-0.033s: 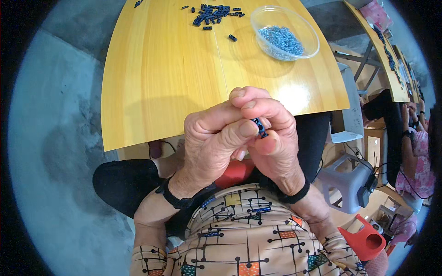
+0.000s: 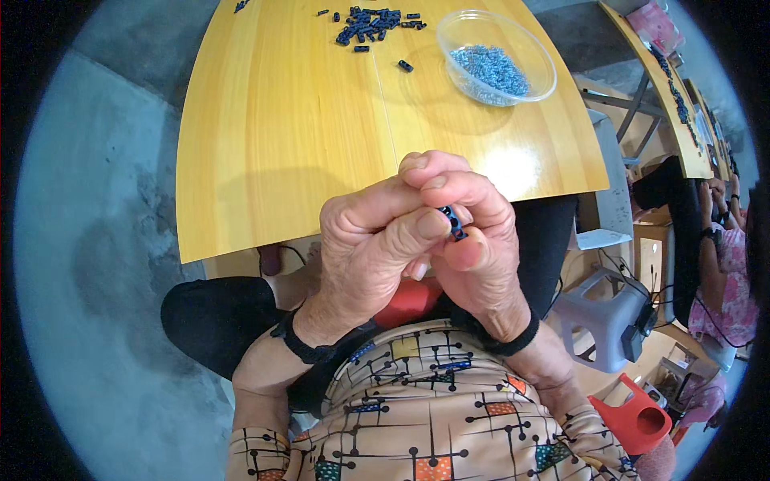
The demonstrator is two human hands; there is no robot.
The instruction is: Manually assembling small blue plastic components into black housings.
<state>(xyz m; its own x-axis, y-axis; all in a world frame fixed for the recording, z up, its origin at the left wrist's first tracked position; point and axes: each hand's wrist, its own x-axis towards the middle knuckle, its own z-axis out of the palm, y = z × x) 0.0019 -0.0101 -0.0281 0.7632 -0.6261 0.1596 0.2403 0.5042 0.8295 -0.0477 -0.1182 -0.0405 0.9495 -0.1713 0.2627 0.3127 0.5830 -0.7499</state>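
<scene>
Just past the table's near edge, my left hand (image 2: 361,236) and my right hand (image 2: 488,236) are closed together around a small black part with round holes (image 2: 456,225). The left thumb presses against one end of it, while the right thumb and fingers pinch the other. My fingers cover much of the part, so its full shape is hidden. A single similar black piece (image 2: 406,66) lies farther up the table, near a loose pile of black pieces (image 2: 370,26). Right of these, a see-through plastic bowl (image 2: 541,70) contains many tiny shiny bluish metal pieces (image 2: 491,70).
The yellow wooden table (image 2: 281,136) spans the space ahead of my hands. To the right stand a grey plastic stool (image 2: 597,309) with cables and a red stool (image 2: 630,413). Another person in pink (image 2: 726,280) sits at a second table (image 2: 682,128) at far right.
</scene>
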